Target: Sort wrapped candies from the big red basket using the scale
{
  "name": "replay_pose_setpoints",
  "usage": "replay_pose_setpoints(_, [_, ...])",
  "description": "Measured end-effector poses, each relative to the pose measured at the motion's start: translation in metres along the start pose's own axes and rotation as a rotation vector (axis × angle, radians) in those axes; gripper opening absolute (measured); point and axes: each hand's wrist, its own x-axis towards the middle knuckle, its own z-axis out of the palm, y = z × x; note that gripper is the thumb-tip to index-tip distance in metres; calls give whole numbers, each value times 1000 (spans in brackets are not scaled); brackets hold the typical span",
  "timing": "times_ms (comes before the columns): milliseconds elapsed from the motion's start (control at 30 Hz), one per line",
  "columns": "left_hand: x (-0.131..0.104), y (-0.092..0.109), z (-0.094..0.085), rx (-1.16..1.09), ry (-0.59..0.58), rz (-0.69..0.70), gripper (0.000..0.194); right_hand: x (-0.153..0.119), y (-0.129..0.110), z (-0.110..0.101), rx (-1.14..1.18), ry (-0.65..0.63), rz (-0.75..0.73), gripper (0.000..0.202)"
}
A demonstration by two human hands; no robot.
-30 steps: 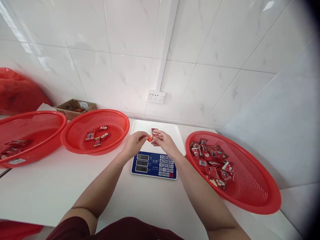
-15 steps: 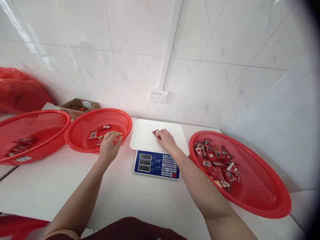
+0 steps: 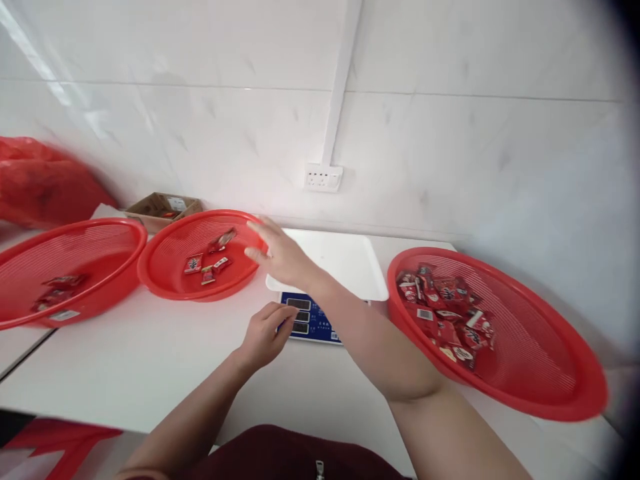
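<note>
My right hand (image 3: 280, 250) is over the right rim of the middle red basket (image 3: 150, 285), its fingers spread and nothing in them. Inside that basket are several small red snack packets (image 3: 193, 264); a blurred one (image 3: 223, 240) shows toward the back. My left hand (image 3: 267, 333) hovers by the left front corner of the blue-fronted scale (image 3: 313, 319). Its fingers are loosely curled, with a gap to the thumb and no packet visible. The scale's white tray (image 3: 345, 263) bears no packet where it shows; my right forearm covers part of the scale's keys.
To the right, a large red basket (image 3: 550, 333) holds a heap of red packets (image 3: 450, 313). Another red basket (image 3: 110, 293) with a few packets stands left. Behind are a cardboard box (image 3: 163, 210) and a red plastic bag (image 3: 45, 183). A socket (image 3: 324, 177) is on the tiled wall.
My right hand has moved left from the scale tray to the middle basket, letting go of its packet, and one more packet shows there. My left hand has come back toward the scale's front.
</note>
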Motion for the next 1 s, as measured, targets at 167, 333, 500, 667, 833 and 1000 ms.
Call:
replay_pose_setpoints(167, [-13, 11, 2, -73, -22, -41, 14, -85, 15, -32, -107, 13, 144, 43])
replay_pose_setpoints(333, [-31, 24, 33, -260, -262, 95, 16, -181, 51, -115, -320, 272, 409, 36])
replay_pose_setpoints(500, [-33, 46, 64, -329, -533, 286, 19, -252, 93, -181, -459, -106, 897, 54])
replay_pose_setpoints(667, [-23, 66, 90, -290, -628, 331, 23, -280, 116, -177, -476, -197, 1023, 68])
replay_pose_setpoints(833, [-28, 62, 103, -300, -703, 262, 26, -279, 127, -182, -478, -99, 1006, 50])
replay_pose_setpoints(1000, [-28, 44, 104, -409, -713, 3, 21, -275, 132, -219, -415, 160, 1009, 39])
